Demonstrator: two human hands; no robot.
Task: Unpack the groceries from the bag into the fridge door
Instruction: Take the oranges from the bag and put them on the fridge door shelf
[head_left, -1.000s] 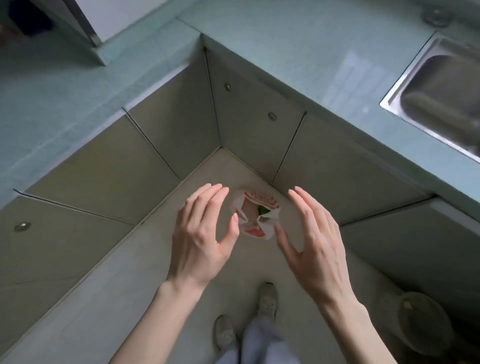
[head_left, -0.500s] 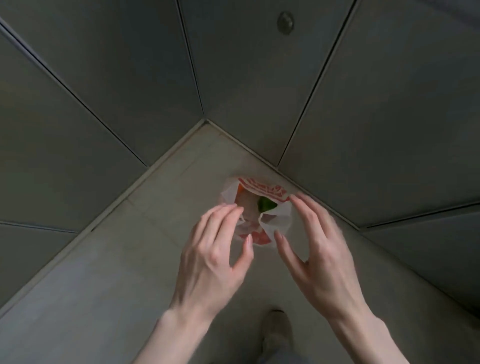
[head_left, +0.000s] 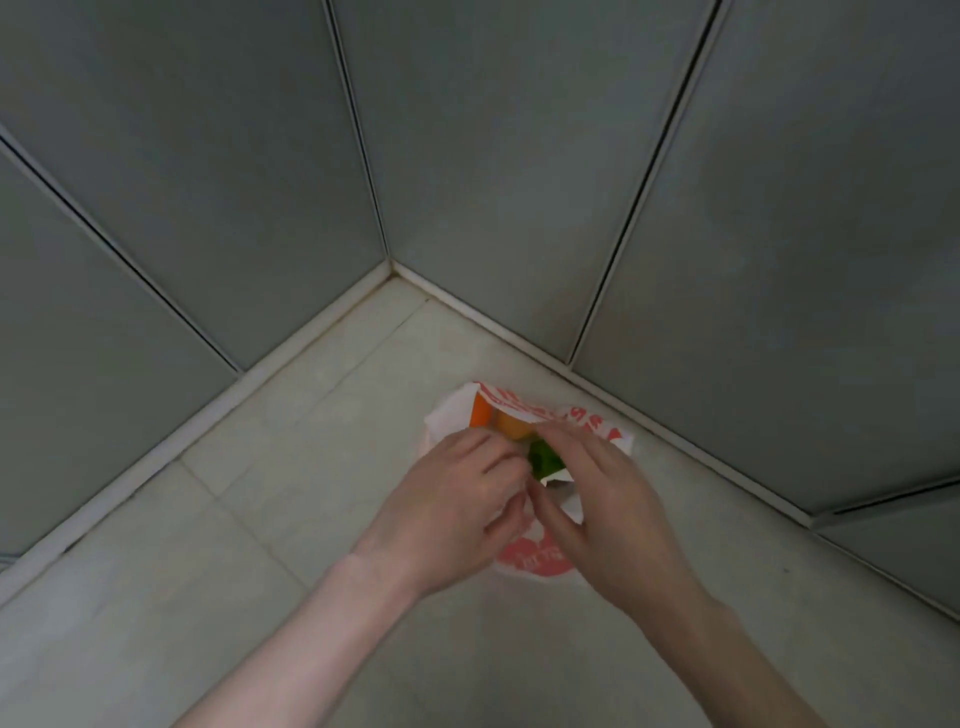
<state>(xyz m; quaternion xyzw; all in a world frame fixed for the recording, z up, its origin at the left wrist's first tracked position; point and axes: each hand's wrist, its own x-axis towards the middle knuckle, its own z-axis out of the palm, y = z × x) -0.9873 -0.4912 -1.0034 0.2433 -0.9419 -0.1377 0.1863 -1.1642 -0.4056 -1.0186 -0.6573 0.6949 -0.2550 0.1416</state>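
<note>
- White plastic grocery bag with red print (head_left: 597, 423) on pale tiled floor (head_left: 260, 519), in corner below grey cabinet doors (head_left: 519, 156).
- Orange (head_left: 483, 413) and green (head_left: 543, 460) items showing inside its mouth.
- Left hand (head_left: 457, 509) curled, gripping bag's near-left edge.
- Right hand (head_left: 608, 514) over the opening; pinching or merely touching, cannot tell.

Single head-worn view, looking steeply down and forward at close range; fingers (head_left: 498, 457) sit at lower centre, floor corner (head_left: 390, 270) beyond them (no second view).
</note>
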